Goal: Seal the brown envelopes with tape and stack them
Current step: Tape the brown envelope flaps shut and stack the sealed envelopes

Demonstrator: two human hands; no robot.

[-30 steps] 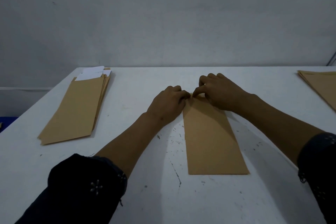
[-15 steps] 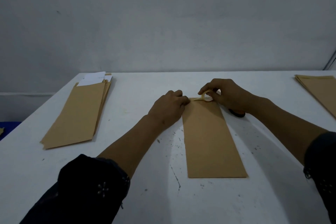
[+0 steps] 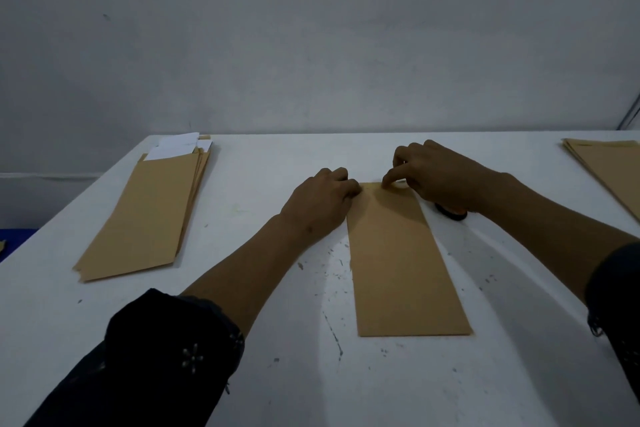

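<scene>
A long brown envelope (image 3: 401, 260) lies flat on the desk, its short far end under the fingers of both hands. A roll of tape (image 3: 401, 183) shows only partly at that far end, under the right hand. A stack of brown envelopes (image 3: 149, 215) lies at the left, with white paper (image 3: 175, 148) sticking out at its far end. Another stack (image 3: 613, 166) lies at the right edge.
</scene>
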